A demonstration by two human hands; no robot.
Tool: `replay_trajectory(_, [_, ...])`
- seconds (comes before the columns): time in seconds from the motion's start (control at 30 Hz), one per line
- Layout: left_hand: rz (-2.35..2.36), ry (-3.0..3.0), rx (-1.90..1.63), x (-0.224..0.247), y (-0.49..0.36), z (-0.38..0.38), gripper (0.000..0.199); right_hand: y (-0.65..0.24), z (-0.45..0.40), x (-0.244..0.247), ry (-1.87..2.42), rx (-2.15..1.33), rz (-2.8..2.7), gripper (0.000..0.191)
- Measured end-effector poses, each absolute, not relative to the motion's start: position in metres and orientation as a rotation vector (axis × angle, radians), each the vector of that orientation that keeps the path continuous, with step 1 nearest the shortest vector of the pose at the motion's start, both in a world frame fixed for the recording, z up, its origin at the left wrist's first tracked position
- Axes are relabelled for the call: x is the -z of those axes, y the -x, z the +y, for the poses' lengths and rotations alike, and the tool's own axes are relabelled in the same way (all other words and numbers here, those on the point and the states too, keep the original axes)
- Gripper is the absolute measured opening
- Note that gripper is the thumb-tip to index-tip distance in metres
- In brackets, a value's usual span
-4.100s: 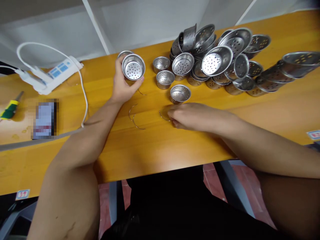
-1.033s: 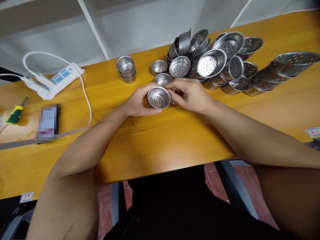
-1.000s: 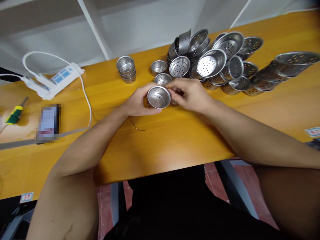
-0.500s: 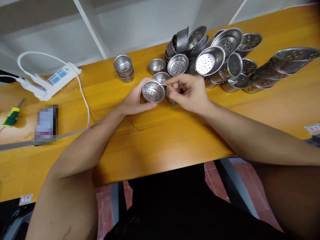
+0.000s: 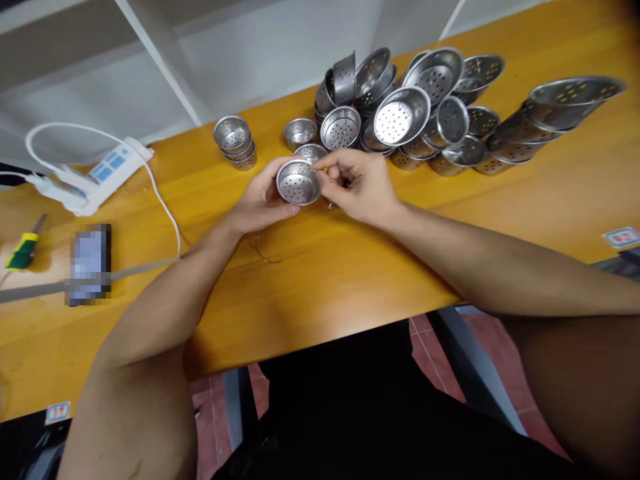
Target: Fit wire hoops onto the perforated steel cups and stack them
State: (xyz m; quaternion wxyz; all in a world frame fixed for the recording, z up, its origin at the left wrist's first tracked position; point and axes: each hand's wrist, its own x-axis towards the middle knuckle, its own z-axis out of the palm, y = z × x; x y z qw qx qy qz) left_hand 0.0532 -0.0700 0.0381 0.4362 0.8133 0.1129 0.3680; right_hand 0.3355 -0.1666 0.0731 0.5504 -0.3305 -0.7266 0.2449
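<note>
While piled cups (image 5: 401, 115) crowd beyond, left grip (image 5: 255, 201) holds one cup (image 5: 297, 185), right grip (image 5: 364, 187) wire (image 5: 315, 170).

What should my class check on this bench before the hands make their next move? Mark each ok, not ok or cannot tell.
1. Left hand gripping the perforated cup: ok; its opening faces the camera.
2. Right hand at the cup's rim: ok; thumb and finger pinch there.
3. Thin wire seated in the cup's holes: cannot tell; the right hand hides most of it.
4. Loose wire in sight: ok; on the table, below the left hand in view.
5. Left-side cup stack nested, apart from both hands: ok.
6. Right-side cup pile standing neatly: not ok; several cups lean.
</note>
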Motion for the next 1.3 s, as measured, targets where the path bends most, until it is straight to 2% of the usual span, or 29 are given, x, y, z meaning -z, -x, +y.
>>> replay_trajectory(0.13, [0.318, -1.981, -0.909, -0.037, -0.054, -0.068, 0.123, -0.330, -0.168, -0.070, 0.784, -0.588, -1.706, 0.045])
replay_trajectory(0.37, [0.488, -2.036, -1.015, -0.030, -0.064, -0.079, 0.142, -0.316, -0.177, -0.069, 0.875, -0.654, -1.634, 0.056])
replay_trajectory(0.57, [0.555, -1.977, -0.973, -0.041, -0.063, -0.078, 0.132, -0.320, -0.174, -0.072, 0.866, -0.623, -1.617, 0.058])
replay_trajectory(0.77, [0.483, -1.920, -0.886, -0.059, -0.059, -0.083, 0.128, -0.324, -0.169, -0.071, 0.833, -0.595, -1.631, 0.049])
replay_trajectory(1.13, [0.486, -1.997, -0.871, -0.048, -0.065, -0.095, 0.122, -0.324, -0.162, -0.069, 0.881, -0.579, -1.651, 0.042])
replay_trajectory(1.3, [0.511, -1.993, -0.859, -0.049, -0.065, -0.096, 0.117, -0.325, -0.163, -0.069, 0.901, -0.582, -1.681, 0.047])
